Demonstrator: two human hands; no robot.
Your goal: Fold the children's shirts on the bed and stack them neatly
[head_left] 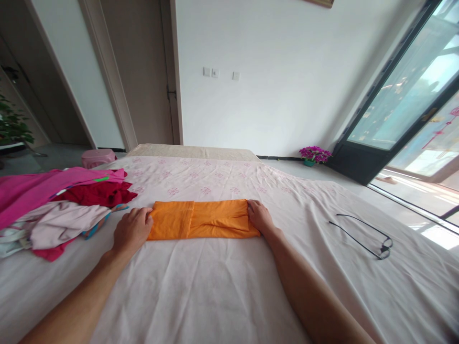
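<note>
A folded orange garment (218,220) lies as a long flat strip on the pale bedsheet (201,286). A hemmed layer is folded over its left part, and the right part is slightly creased. At the left end, my left hand (134,228) has its fingers curled and pinches the edge. My right hand (261,217) grips the opposite end, with the fingertips partly hidden by the cloth. What kind of garment it is cannot be made out from the folded shape.
Left of my left hand lies a heap of pink, red and white clothes (71,196). Black-framed glasses (385,246) rest on the sheet at the right. Beyond the bed are a pink stool (98,156), purple flowers (314,154) and a glass door (401,95).
</note>
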